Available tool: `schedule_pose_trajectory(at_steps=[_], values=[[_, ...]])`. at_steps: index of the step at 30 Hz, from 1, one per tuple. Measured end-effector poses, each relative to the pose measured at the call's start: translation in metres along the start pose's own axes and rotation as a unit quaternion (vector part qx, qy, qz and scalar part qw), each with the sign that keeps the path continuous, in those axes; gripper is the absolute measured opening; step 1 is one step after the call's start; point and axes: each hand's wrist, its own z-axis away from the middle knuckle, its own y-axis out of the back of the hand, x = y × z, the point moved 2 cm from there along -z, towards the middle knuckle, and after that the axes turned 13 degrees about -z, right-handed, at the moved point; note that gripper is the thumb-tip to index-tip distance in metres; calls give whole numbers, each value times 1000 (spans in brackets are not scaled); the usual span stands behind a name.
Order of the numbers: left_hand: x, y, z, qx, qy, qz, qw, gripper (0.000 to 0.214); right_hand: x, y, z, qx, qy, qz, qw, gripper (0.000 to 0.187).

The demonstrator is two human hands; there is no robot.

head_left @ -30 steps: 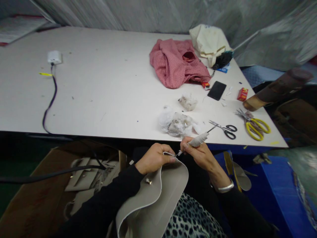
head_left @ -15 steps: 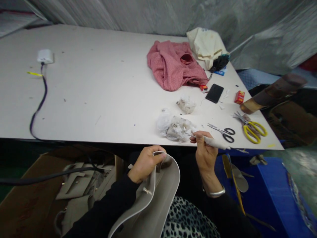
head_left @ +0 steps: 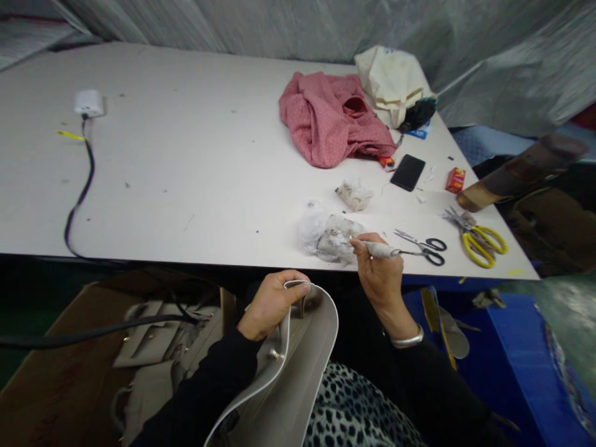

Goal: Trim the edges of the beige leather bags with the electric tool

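Note:
My left hand (head_left: 270,302) is closed on the top edge of a grey leather bag flap (head_left: 302,354) held over my lap, below the table's front edge. My right hand (head_left: 379,273) is closed on a small white-handled tool (head_left: 379,249), whose tip points left into a crumpled clear plastic bag of scraps (head_left: 330,234) at the table's front edge. A metal stud (head_left: 274,355) shows on the flap's inner face.
On the white table (head_left: 186,167) lie black-handled scissors (head_left: 426,247), yellow-handled shears (head_left: 477,239), a black phone (head_left: 408,172), a small red box (head_left: 455,179), a pink cloth (head_left: 333,118), a cream bag (head_left: 391,77) and a white adapter (head_left: 88,102) with a black cable. A cardboard box (head_left: 69,347) of grey pieces sits lower left.
My right hand has lifted the tool away from the flap's edge up to the plastic bag on the table. My left hand keeps its hold on the flap, which has tilted slightly.

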Motion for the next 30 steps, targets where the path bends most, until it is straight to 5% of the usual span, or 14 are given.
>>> schedule_pose_trajectory(at_steps=[5, 9, 17, 21, 24, 30], values=[[0, -1, 2, -15, -13, -10, 1000, 21, -10, -3, -7, -66, 53, 89, 992, 36], [0, -1, 4, -11, -15, -5, 1000, 19, -3, -5, -12, -53, 9, 87, 995, 45], [1, -2, 4, -23, 0, 11, 1000, 21, -21, 7, 10, 10, -14, -106, 994, 28], [3, -3, 4, -36, 4, 0, 999, 22, -26, 3, 32, -49, -139, -309, 939, 31], [5, -3, 5, -49, 11, 6, 999, 23, -24, 0, 42, -109, -156, -330, 925, 32], [8, -4, 7, -67, 17, 23, 997, 25, -20, 0, 43, -127, -156, -322, 925, 33]])
